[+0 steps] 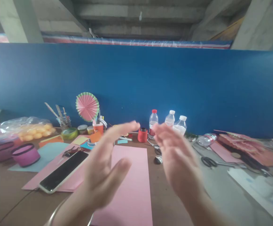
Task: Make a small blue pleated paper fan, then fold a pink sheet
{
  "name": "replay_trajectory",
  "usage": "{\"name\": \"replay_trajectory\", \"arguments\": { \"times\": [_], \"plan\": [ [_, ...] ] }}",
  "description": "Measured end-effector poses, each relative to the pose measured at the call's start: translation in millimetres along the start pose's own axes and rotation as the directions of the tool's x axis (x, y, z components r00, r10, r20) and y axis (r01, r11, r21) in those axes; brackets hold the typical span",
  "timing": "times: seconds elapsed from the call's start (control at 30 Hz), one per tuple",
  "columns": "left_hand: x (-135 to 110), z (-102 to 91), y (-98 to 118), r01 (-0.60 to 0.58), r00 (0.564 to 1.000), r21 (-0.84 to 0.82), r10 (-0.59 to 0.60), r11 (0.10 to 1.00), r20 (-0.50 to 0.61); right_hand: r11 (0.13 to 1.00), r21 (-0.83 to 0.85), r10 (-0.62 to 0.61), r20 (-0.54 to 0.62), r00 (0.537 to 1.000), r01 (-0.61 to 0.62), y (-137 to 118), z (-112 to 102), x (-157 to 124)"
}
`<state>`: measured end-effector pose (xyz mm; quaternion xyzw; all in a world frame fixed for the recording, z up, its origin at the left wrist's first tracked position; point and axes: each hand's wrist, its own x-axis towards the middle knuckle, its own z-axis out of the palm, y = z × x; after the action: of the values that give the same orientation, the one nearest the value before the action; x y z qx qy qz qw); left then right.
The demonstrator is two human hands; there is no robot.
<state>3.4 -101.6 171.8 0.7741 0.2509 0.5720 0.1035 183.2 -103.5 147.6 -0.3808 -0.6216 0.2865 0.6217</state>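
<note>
My left hand (103, 169) and my right hand (176, 157) are raised above the table, palms facing each other, fingers stretched out and holding nothing. Both are blurred by motion. Below and between them lies a pink paper sheet (131, 175) on the brown table (0, 194). A black phone (63, 171) in a white case rests on another pink sheet just left of my left hand. A bangle circles my left wrist.
Along the blue partition (197, 91) stand a pink paper fan (87, 106), an orange cup (98, 127), a red thread spool (142, 135) and three water bottles (171, 122). Scissors (209, 161) lie right. A purple bowl (25, 154) and bagged yellow balls (33, 131) sit left.
</note>
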Motion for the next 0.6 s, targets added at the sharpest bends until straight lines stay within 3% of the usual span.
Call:
{"name": "replay_trajectory", "arguments": {
  "times": [0.03, 0.1, 0.13, 0.23, 0.3, 0.37, 0.5, 0.6],
  "plan": [
    [1.1, 6.3, -11.1, 0.007, 0.998, 0.075, -0.012, 0.997, 0.061, 0.997, 0.077, 0.003, 0.008, 1.000, -0.004, 14.4, 7.6, 1.2],
    [-4.8, 24.8, -49.9, 0.135, 0.970, 0.220, -0.175, 0.966, 0.171, 0.993, 0.070, 0.088, 0.057, 0.994, -0.092, 53.7, 24.6, 2.6],
    [-11.6, 35.1, -73.2, 0.196, 0.932, 0.303, -0.273, 0.933, 0.240, 0.991, 0.008, 0.134, 0.056, 0.989, -0.134, 75.9, 32.7, 2.4],
    [-39.4, 60.0, -133.7, 0.218, 0.739, 0.528, -0.492, 0.821, 0.460, 0.943, -0.295, 0.197, 0.134, 0.971, -0.151, 134.1, 50.0, -1.4],
    [-55.1, 68.4, -155.6, 0.195, 0.718, 0.548, -0.499, 0.814, 0.486, 0.865, -0.499, 0.180, 0.208, 0.961, -0.054, 156.0, 53.8, -4.5],
    [-63.8, 71.4, -163.8, 0.168, 0.720, 0.549, -0.483, 0.818, 0.499, 0.795, -0.604, 0.163, 0.302, 0.939, 0.057, 164.1, 52.7, -5.8],
    [-63.1, 69.7, -160.9, 0.126, 0.712, 0.522, -0.443, 0.844, 0.544, 0.717, -0.686, 0.206, 0.377, 0.903, 0.123, 164.0, 42.5, -0.7],
    [-55.9, 64.6, -157.8, 0.108, 0.661, 0.470, -0.416, 0.876, 0.624, 0.675, -0.723, 0.210, 0.376, 0.902, 0.144, 169.5, 31.9, 6.5]
  ]
}}
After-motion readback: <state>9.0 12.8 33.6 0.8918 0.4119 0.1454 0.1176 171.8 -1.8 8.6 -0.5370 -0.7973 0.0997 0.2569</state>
